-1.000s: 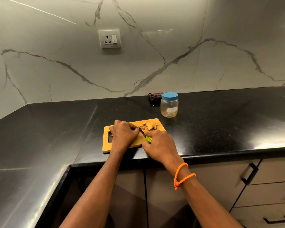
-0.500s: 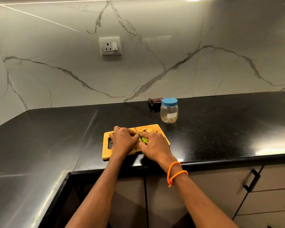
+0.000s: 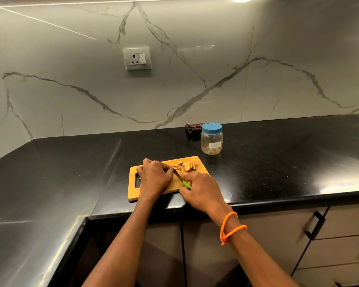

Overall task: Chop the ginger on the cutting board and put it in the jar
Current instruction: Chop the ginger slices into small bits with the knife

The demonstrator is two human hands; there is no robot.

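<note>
**Ginger under the knife on the wooden board**

We see a rectangular wooden cutting board (image 3: 201, 169) with a handle slot at its left end lying on the glossy black stone countertop (image 3: 278, 172), close to the counter's front edge. Our left hand (image 3: 154, 178) rests on the board with its fingers curled down; what lies under them is hidden, so we cannot tell whether they pin a piece of ginger. Our right hand (image 3: 202, 191) is wrapped around the bright green handle of a small knife (image 3: 181, 179), whose dark blade slants up and left, its tip just beside the left hand's fingertips. A beaded orange bracelet (image 3: 230, 227) circles the right wrist.

A small heap of pale sliced ginger pieces (image 3: 187, 166) sits on the board's far right corner, just beyond the blade. The clear plastic jar with a blue screw lid (image 3: 211, 138) stands upright on the counter behind the board's right end, apart from it, its lid on. A dark crumpled wrapper (image 3: 193, 127) lies just behind the jar at the foot of the white veined marble backsplash (image 3: 257, 79), which carries a white wall socket (image 3: 137, 58).
</note>
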